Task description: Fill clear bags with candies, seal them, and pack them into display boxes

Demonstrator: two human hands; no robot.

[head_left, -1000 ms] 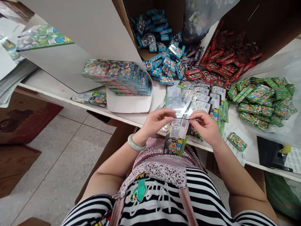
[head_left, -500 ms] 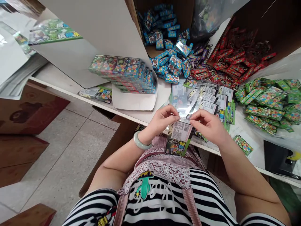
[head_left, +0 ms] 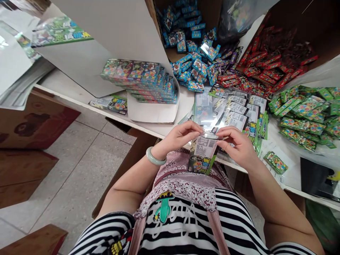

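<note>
A printed plastic bag (head_left: 203, 156) with black and green panels hangs upright in front of my apron, its top edge stretched between my hands. My left hand (head_left: 186, 135) pinches the left end of that edge between thumb and fingers. At the right end, my right hand (head_left: 235, 144) pinches in the same way. The bag's mouth shows as a narrow clear slit between my fingertips. Just beyond my hands, more flat printed bags (head_left: 235, 109) lie overlapped on the table.
Blue small boxes (head_left: 199, 69) spill from a carton at the back. Red boxes (head_left: 265, 69) and green boxes (head_left: 305, 113) are heaped to the right, with a single green box (head_left: 275, 162) near the edge. Stacked boxes (head_left: 143, 79) stand on white card (head_left: 156, 115) at left.
The bag's top edge has parted a little into a slit. My right hand has shifted slightly right, and the whole view has moved a little.
</note>
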